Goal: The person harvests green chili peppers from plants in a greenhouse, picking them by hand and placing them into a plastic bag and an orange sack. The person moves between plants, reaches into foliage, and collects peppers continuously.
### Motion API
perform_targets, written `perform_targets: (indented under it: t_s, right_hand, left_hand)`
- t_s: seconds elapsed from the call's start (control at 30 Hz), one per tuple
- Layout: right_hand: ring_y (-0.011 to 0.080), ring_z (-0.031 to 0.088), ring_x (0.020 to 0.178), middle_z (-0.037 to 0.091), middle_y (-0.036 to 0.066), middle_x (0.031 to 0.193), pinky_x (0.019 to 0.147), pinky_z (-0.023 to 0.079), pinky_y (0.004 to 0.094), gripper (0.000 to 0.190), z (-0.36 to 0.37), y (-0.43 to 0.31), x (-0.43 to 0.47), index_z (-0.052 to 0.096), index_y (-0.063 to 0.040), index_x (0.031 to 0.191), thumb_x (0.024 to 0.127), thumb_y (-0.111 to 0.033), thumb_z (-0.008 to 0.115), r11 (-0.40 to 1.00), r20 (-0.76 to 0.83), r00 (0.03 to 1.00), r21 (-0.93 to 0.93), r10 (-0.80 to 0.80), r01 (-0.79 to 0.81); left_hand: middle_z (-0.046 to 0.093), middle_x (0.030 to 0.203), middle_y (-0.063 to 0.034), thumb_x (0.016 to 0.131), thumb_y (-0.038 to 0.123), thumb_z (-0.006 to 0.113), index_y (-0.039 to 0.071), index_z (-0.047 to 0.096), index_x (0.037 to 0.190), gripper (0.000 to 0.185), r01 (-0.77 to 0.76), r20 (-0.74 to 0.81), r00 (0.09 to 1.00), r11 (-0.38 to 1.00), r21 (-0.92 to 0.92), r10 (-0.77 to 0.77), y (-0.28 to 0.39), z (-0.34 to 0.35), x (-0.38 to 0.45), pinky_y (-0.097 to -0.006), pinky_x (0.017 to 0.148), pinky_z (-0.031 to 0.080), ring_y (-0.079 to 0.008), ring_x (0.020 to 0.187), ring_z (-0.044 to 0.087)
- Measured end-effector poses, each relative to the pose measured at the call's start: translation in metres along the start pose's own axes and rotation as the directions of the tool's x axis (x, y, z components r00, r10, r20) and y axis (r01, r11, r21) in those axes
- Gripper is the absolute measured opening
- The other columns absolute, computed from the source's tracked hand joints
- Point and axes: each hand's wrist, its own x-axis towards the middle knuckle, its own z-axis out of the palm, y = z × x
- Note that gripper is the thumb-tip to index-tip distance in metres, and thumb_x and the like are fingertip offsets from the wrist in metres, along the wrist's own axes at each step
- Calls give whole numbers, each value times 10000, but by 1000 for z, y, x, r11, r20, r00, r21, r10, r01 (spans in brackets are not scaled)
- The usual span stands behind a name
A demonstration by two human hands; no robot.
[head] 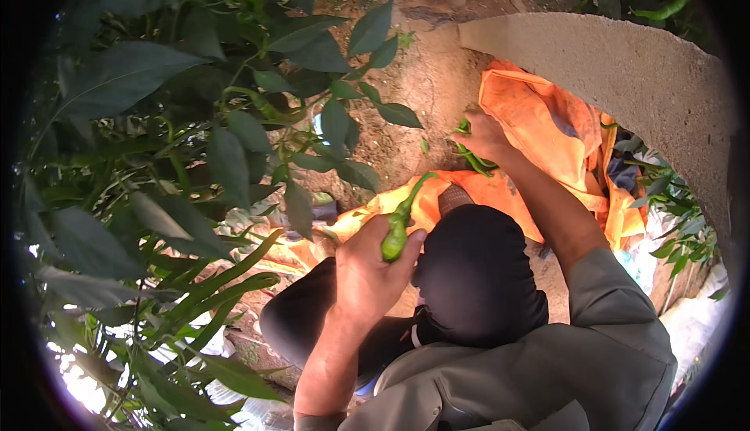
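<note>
My left hand (pixel 370 275) holds a green chili pepper (pixel 398 233) between thumb and fingers, above my bent legs. The pepper's curved stem points up and to the right. Farther out, my right hand (pixel 485 135) is closed around several slim green peppers (pixel 477 161), whose ends stick out below the fingers and past the fingertips. That hand is over the ground beside an orange plastic sheet or sack (pixel 542 114). Part of the orange material also stretches under my knee.
Leafy pepper plants (pixel 222 155) crowd the left side, with long green peppers (pixel 234 284) hanging low. Bare soil (pixel 428 91) lies ahead. A pale hat brim (pixel 609 50) cuts across the upper right, and more foliage (pixel 685 226) grows beyond it.
</note>
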Motion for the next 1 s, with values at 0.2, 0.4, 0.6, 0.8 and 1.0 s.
perform_targets:
  t_s: [0.2,0.4,0.6,0.8,1.0]
  right_hand:
    - [201,748,958,795,165,1063,844,588,351,388,-123,-127,-13,741,48,1228,976,-247,755,620,-454,867,625,-206,475]
    - [176,724,945,795,125,1038,891,566,331,429,-244,-280,-16,747,31,1219,977,-323,759,377,-748,627,528,-218,761]
    - [297,603,1198,614,202,1280,1031,468,396,589,-279,-393,-52,549,-19,1387,982,-405,730,120,-739,565,564,-367,817]
    - [316,521,1432,532,203,1562,1214,393,381,725,-232,-446,-95,428,-6,1581,977,-273,725,160,-744,365,334,-559,929]
    - [350,401,1497,455,204,1595,1261,293,465,622,-200,-484,-138,470,-8,1528,959,-188,648,130,-767,262,230,-585,964]
  left_hand:
    - [692,802,-146,923,156,822,3,696,1051,236,-330,-38,943,944,1,330,75,-21,29,-398,664,559,-333,723,718]
    - [701,831,-194,939,126,770,10,653,1053,200,-362,-88,930,931,-58,356,122,-53,20,-465,681,558,-400,759,721]
    - [709,808,-133,926,107,801,12,674,1041,196,-312,-135,943,949,-44,304,157,-93,6,-365,660,561,-248,679,702]
    - [691,881,-25,916,61,848,-48,711,1080,239,-453,-198,856,877,159,477,167,-130,-9,-241,706,508,-79,773,605]
    - [666,969,-69,943,41,756,-65,724,1062,161,-269,-318,885,932,244,339,194,-174,-12,-373,962,514,-189,1055,645]
